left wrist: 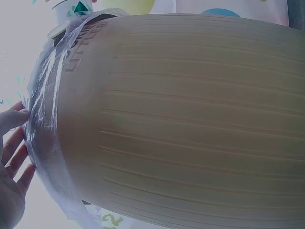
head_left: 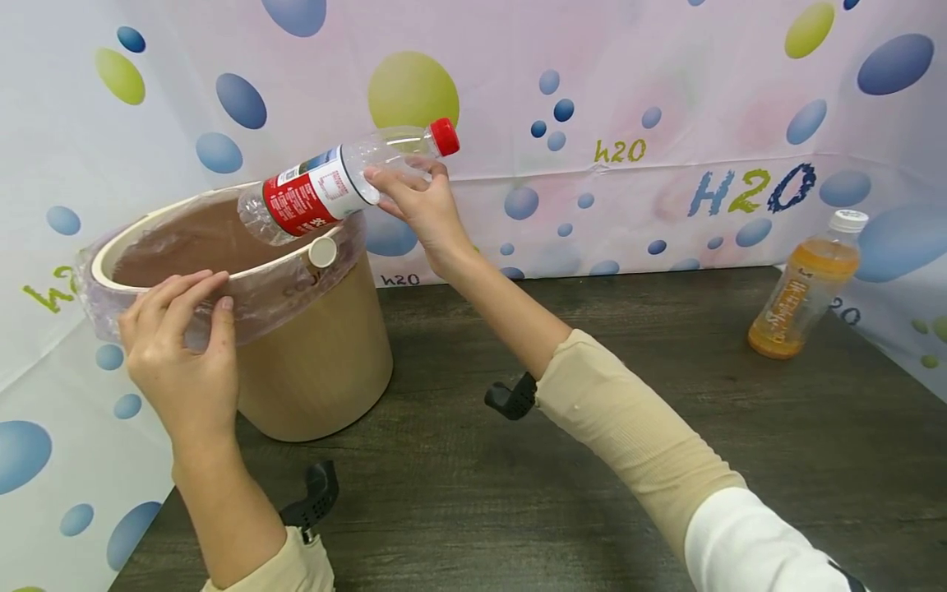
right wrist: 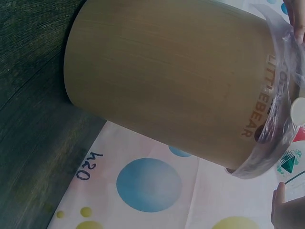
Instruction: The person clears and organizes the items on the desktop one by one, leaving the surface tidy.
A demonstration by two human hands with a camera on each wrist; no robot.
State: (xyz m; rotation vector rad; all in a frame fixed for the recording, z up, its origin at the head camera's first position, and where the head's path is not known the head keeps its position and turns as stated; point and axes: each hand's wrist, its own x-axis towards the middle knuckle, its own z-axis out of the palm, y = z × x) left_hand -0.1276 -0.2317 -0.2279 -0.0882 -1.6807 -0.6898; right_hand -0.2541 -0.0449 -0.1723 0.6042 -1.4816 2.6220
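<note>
My right hand [head_left: 425,205] grips a clear plastic bottle [head_left: 318,189] with a red cap and a red and white label. The bottle is tilted, its base over the opening of a tan trash bin [head_left: 318,370] and its cap up to the right. A thin clear liner bag [head_left: 270,306] is folded over the bin's rim. At the near left of that rim, my left hand [head_left: 181,345] rests with its fingers extended. The left wrist view shows those fingers [left wrist: 14,162] spread against the liner. In the right wrist view, only part of the bottle [right wrist: 289,164] shows.
Toward the right of the dark wooden table [head_left: 459,460] stands another bottle [head_left: 802,284], with a white cap and orange label. A printed backdrop [head_left: 503,82] with coloured dots rises behind the table. Black wrist mounts [head_left: 510,397] jut from both sleeves.
</note>
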